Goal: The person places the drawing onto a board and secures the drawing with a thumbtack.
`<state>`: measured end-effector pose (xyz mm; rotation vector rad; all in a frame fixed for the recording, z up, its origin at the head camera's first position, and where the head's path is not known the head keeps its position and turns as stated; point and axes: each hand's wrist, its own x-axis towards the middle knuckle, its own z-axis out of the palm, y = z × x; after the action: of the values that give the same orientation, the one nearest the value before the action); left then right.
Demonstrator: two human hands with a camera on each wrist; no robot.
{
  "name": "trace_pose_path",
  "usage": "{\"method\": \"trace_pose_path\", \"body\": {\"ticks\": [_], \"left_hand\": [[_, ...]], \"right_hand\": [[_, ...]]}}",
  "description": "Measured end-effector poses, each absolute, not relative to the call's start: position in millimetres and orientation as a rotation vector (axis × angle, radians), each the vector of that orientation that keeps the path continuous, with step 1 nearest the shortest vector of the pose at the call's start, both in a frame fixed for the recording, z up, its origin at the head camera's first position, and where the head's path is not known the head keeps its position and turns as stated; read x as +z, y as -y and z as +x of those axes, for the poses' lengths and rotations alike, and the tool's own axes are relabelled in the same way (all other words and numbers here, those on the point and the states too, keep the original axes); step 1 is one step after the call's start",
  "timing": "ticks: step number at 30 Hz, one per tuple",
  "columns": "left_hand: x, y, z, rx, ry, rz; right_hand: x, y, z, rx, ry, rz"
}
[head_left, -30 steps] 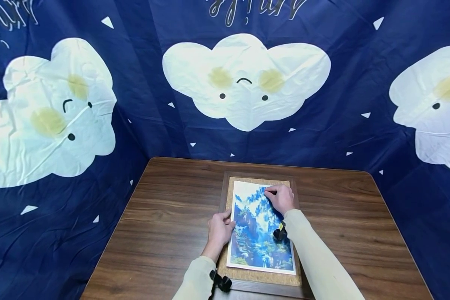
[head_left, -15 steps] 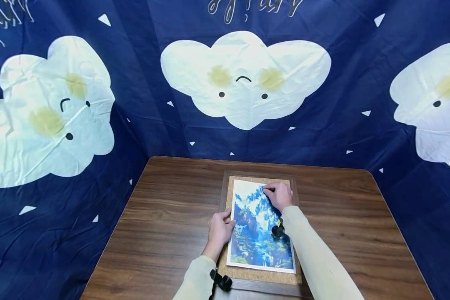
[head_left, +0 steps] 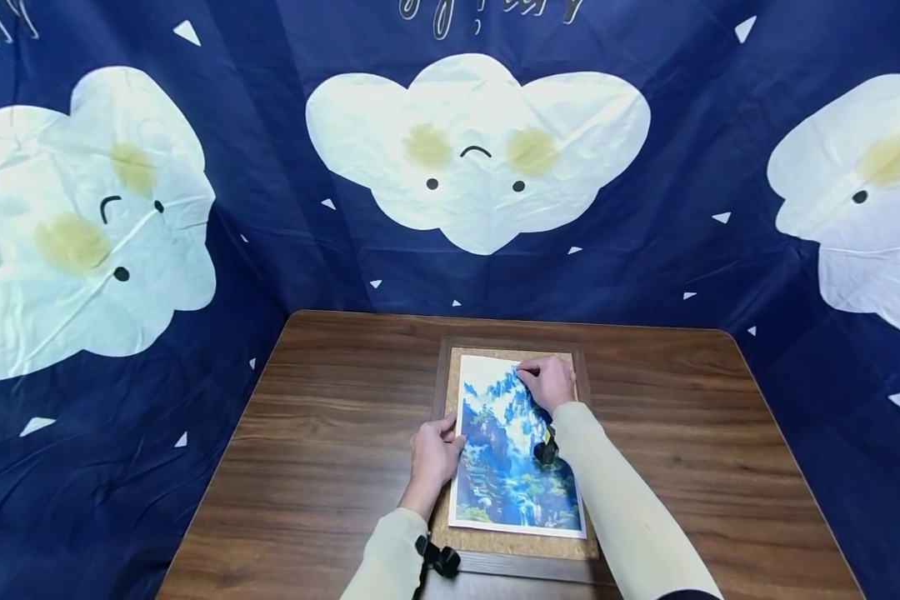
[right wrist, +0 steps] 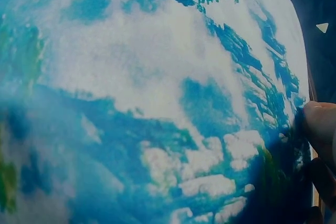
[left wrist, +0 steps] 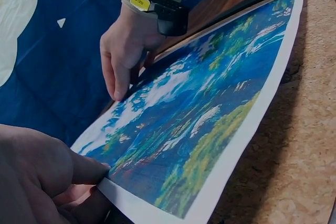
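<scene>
A landscape print [head_left: 506, 467] with blue mountains, trees and a white border lies over a brown-framed cork board [head_left: 525, 546]. My left hand [head_left: 431, 454] pinches its left edge; the left wrist view shows that side of the paper [left wrist: 173, 145] raised off the cork. Near the top right, my right hand [head_left: 549, 383] pinches the print's edge between thumb and fingers. In the right wrist view the print fills most of the picture, and only the thumb [right wrist: 321, 124] and dark parts of the fingers show at the right.
The board rests on a wood-grain table [head_left: 330, 433] with rounded far corners. Dark blue cloth [head_left: 390, 275] with white clouds hangs behind and along both sides. A black wrist camera [head_left: 441, 557] is strapped at the left sleeve, another [head_left: 546, 450] at the right.
The head view has shifted slightly, so the whole scene sits a little further left and higher. Both hands keep their places on the print, which shows no clear movement on the board.
</scene>
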<state>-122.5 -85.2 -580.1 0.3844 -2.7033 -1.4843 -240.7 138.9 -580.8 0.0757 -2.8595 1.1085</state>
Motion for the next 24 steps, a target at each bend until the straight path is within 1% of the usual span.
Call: {"method": "trace_pose_path", "body": {"ticks": [13,24], "left_hand": [[-580.5,89.8,-123.4,-1.489,2.695,0.396],[-581.3,85.0,-122.7,-1.463,2.701,0.372]], "right_hand": [[-579.8,-128.0,-247.1,1.109,2.883,0.069],[-584.5,-130.7,-247.7,1.075,2.890,-0.014]]}}
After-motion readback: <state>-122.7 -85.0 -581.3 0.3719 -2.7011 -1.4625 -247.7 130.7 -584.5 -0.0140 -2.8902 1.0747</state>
